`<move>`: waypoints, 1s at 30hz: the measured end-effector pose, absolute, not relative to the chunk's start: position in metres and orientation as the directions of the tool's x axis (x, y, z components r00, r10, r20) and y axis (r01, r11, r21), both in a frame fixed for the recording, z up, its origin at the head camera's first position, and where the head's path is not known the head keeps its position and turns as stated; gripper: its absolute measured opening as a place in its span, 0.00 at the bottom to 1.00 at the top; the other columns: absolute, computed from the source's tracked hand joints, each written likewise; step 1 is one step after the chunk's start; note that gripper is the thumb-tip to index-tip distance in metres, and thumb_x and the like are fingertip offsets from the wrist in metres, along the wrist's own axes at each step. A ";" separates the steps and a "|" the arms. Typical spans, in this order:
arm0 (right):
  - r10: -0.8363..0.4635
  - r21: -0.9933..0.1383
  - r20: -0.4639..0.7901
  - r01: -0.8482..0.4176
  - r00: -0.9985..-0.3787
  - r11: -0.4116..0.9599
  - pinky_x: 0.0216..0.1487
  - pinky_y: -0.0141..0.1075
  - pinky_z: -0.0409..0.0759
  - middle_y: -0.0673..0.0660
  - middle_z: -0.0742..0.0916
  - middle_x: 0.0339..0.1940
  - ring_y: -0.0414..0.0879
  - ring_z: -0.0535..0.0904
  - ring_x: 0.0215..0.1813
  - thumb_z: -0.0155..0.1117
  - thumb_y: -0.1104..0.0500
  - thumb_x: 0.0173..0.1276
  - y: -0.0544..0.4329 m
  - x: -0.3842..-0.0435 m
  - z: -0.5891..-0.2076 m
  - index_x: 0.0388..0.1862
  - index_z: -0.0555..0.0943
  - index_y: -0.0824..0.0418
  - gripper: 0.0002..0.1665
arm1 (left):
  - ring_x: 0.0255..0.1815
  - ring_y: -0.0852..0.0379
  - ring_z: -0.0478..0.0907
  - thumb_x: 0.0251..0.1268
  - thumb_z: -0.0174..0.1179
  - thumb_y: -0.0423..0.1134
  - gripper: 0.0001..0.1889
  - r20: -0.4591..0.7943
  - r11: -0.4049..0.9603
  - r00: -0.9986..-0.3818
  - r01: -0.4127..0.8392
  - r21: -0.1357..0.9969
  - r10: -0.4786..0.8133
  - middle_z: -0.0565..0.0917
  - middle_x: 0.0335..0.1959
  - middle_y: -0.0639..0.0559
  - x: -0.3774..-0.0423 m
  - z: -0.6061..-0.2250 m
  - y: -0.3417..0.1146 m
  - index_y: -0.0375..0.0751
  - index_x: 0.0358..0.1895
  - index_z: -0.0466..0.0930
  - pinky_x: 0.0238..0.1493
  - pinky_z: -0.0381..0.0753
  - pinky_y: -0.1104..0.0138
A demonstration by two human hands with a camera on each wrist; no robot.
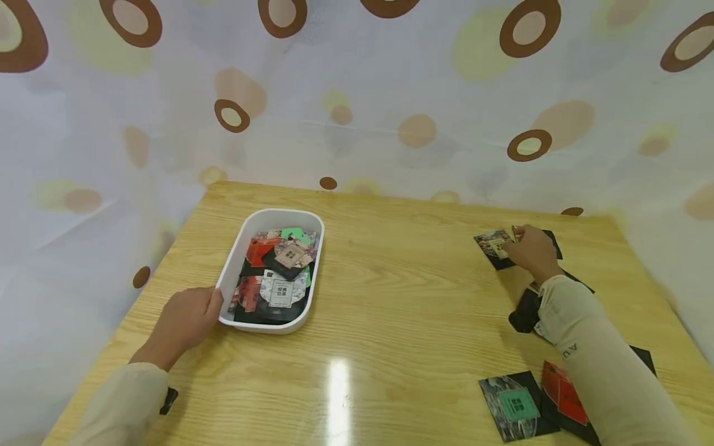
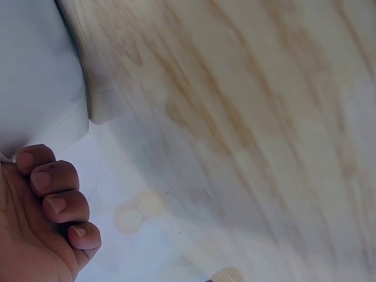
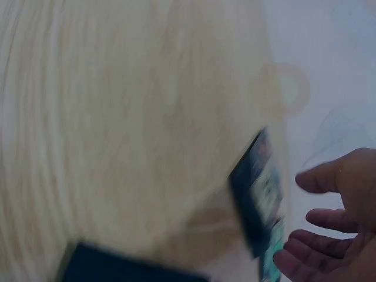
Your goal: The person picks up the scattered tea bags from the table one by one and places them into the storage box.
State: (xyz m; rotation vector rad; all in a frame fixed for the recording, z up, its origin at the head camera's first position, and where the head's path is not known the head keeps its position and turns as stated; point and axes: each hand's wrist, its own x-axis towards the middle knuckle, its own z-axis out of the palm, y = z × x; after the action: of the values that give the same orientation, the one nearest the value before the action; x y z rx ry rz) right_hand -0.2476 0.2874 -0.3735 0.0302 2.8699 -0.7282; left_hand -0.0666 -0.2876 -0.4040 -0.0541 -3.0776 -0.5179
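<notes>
In the head view my left hand (image 1: 186, 319) grips the near left rim of a white tray (image 1: 320, 266). In the left wrist view the fingers (image 2: 61, 202) curl beside the tray's outer wall. Several flat square packets with black, red, green and pale patches lie overlapping inside, a white-labelled packet (image 1: 281, 292) among them. Far to the right, my right hand (image 1: 532, 251) is at a dark packet with a beige label (image 1: 488, 238). In the right wrist view the thumb and fingers are spread apart beside that packet (image 3: 255, 194), which looks tilted and blurred.
More packets lie on the right side of the wooden table (image 1: 390, 297): a green-labelled packet (image 1: 519, 406), a red packet (image 1: 563, 393) and others partly under the right forearm. A small black object (image 1: 168, 401) shows by the left sleeve. Patterned white cloth (image 1: 357, 93) surrounds the table.
</notes>
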 end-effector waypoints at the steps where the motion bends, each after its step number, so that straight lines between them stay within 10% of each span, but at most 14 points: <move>1: -0.018 -0.426 -0.170 0.057 -0.985 0.903 0.53 0.62 0.76 0.83 0.73 0.62 0.75 0.75 0.58 0.51 0.52 0.75 0.296 -0.248 -0.381 0.69 0.64 0.80 0.37 | 0.23 0.55 0.66 0.77 0.38 0.40 0.22 0.022 0.946 -0.999 0.036 0.322 0.031 0.73 0.18 0.50 -0.067 -0.404 -0.287 0.42 0.20 0.71 0.29 0.65 0.63; 11: -0.012 -0.305 -0.239 0.063 -0.971 0.950 0.55 0.66 0.73 0.88 0.68 0.63 0.81 0.68 0.60 0.64 0.49 0.67 0.307 -0.249 -0.396 0.70 0.56 0.86 0.51 | 0.21 0.56 0.65 0.77 0.37 0.39 0.23 0.051 0.951 -0.998 0.056 0.303 0.043 0.67 0.15 0.51 -0.072 -0.406 -0.285 0.44 0.17 0.65 0.29 0.65 0.63; 17: -0.090 -0.348 -0.331 0.033 -0.939 0.937 0.45 0.57 0.78 0.83 0.76 0.57 0.73 0.77 0.52 0.63 0.46 0.70 0.289 -0.253 -0.392 0.59 0.70 0.81 0.39 | 0.23 0.54 0.67 0.77 0.37 0.39 0.23 0.025 0.955 -1.000 0.020 0.297 0.014 0.72 0.17 0.50 -0.068 -0.405 -0.288 0.43 0.19 0.68 0.30 0.67 0.61; 22: -0.249 -0.576 -0.384 0.020 -0.889 0.818 0.45 0.45 0.83 0.78 0.75 0.63 0.57 0.83 0.48 0.56 0.50 0.76 0.256 -0.253 -0.393 0.64 0.70 0.75 0.32 | 0.23 0.54 0.67 0.77 0.37 0.39 0.23 0.029 0.956 -0.999 0.022 0.292 0.015 0.70 0.17 0.50 -0.069 -0.404 -0.287 0.43 0.18 0.67 0.30 0.67 0.61; 30: -0.484 -0.870 -0.363 0.105 -0.796 0.481 0.31 0.32 0.79 0.49 0.82 0.37 0.36 0.80 0.28 0.55 0.48 0.77 0.145 -0.242 -0.350 0.67 0.70 0.65 0.29 | 0.21 0.55 0.65 0.77 0.36 0.39 0.24 0.017 0.949 -1.000 0.014 0.314 0.009 0.67 0.15 0.51 -0.069 -0.404 -0.287 0.43 0.16 0.65 0.28 0.65 0.63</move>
State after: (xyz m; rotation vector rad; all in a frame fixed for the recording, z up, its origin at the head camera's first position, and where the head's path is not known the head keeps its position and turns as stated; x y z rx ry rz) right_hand -0.2420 0.1448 -0.3502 -0.3117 2.1473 -1.3180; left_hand -0.0694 -0.2866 -0.4044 -0.0187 -3.0862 -0.4971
